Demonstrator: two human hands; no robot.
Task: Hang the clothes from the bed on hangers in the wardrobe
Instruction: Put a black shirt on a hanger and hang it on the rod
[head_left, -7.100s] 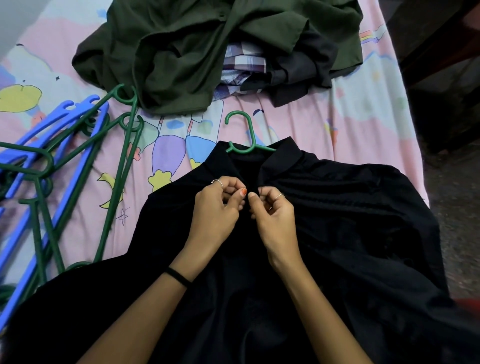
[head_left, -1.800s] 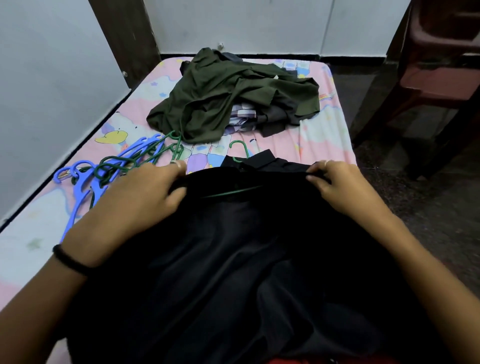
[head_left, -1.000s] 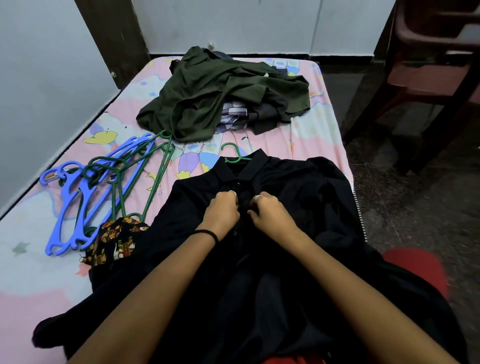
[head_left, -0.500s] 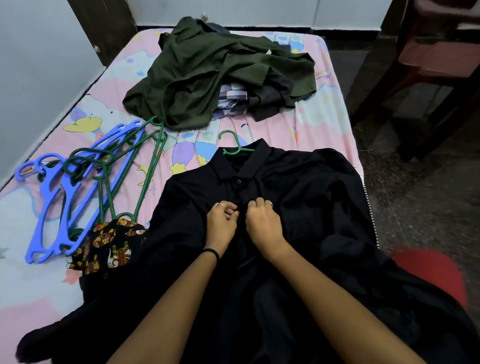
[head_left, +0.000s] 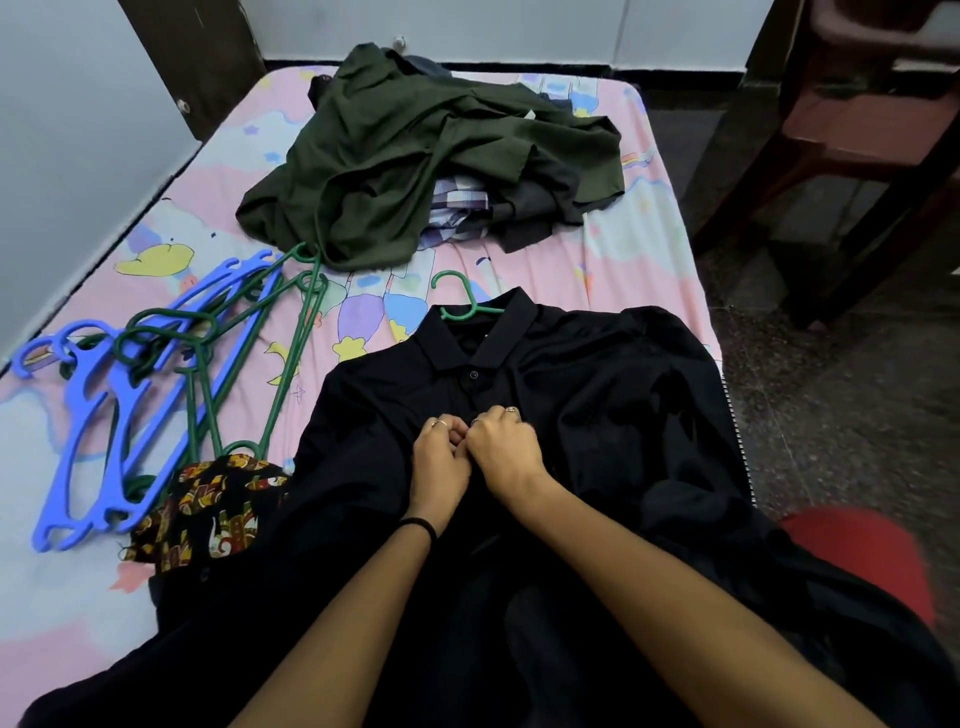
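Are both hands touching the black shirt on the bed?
Touching. The head view shows the left hand and right hand side by side on the black shirt, their curled fingers pinching its front below the collar.

Single head cam, wide-angle, looking forward and down along the bed (head_left: 649, 249) from its near end (no second view). Close on both forearms; far wall at top edge.

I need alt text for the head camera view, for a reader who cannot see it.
Both hands, left hand and right hand, pinch the front of a black shirt lying on a bed, with a green hanger in its collar. Spare hangers lie left; an olive clothes pile lies behind.
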